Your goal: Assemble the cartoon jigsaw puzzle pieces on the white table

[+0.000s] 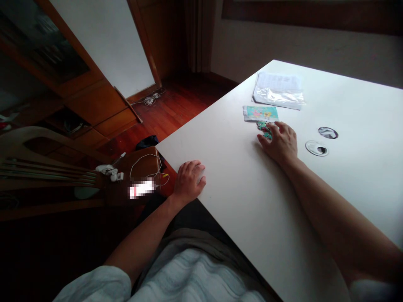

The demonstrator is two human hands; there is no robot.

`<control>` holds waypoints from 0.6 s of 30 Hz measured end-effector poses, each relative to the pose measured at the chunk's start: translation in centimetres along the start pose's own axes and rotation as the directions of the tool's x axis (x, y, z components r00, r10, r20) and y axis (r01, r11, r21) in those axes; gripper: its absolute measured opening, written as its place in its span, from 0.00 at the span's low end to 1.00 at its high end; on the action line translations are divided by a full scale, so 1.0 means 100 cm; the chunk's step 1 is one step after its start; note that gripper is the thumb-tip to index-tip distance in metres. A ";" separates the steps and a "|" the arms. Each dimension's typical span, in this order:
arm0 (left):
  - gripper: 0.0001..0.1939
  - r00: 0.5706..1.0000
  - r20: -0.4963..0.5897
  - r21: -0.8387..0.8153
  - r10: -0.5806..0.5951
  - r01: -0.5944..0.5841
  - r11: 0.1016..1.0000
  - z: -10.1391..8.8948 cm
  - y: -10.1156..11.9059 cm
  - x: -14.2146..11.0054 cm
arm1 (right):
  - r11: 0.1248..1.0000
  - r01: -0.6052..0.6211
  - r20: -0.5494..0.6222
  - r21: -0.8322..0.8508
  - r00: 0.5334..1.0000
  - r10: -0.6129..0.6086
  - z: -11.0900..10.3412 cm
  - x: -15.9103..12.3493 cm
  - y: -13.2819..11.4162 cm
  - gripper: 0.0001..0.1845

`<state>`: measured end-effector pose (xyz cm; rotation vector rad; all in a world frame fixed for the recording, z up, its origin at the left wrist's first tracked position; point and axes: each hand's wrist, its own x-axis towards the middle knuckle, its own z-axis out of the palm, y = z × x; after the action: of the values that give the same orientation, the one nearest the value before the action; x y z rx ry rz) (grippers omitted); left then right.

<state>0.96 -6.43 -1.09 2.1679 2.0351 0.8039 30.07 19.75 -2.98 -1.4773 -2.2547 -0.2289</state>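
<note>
R hand (285, 144) is palm-down, fingers bent & loosely spread, thumb set apart from the index; can't tell if any fingertip is pinching a bit. Under & just beyond thumb/index: a small heap of loose, flat, green-and-dark jigsaw-like pieces (261, 125), partly hidden by the fingers, on the white, smooth-topped table (226, 167). L hand (188, 182) rests at the table's near-left edge, fingers curved & close together, thumb out, no item visible in it.

For handling: pieces are thin, so prob. best w/ light fingertip contact, a few at a time, wrist low; pressing hard could skid some away. L hand could steady things if nearer.

Next to the heap, far side: flat turquoise picture packet w/ pink & yellow print (260, 113). Beyond: white printed paper (280, 79) w/ clear shiny plastic bag (277, 96) over its near part. R of R hand, well apart from heap: two round, silvery-rimmed discs (328, 133), approx. side by side.
</note>
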 end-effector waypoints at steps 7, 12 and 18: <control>0.16 1.000 0.015 0.009 -0.006 0.006 1.000 -0.002 0.001 0.000 | 0.999 -0.035 0.011 0.014 0.999 0.035 0.003 0.001 0.002 0.31; 0.16 1.000 0.020 0.002 -0.001 0.001 1.000 -0.004 0.001 0.000 | 0.999 -0.042 0.004 0.032 0.999 0.042 0.003 0.001 0.002 0.30; 0.17 1.000 0.009 -0.004 0.003 -0.003 1.000 -0.005 0.002 0.001 | 0.995 -0.090 0.058 0.048 0.995 0.087 -0.003 0.001 -0.004 0.27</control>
<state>0.92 -6.53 -0.56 2.1684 2.0248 0.7962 29.78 19.59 -2.57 -1.5702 -2.2150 -0.1036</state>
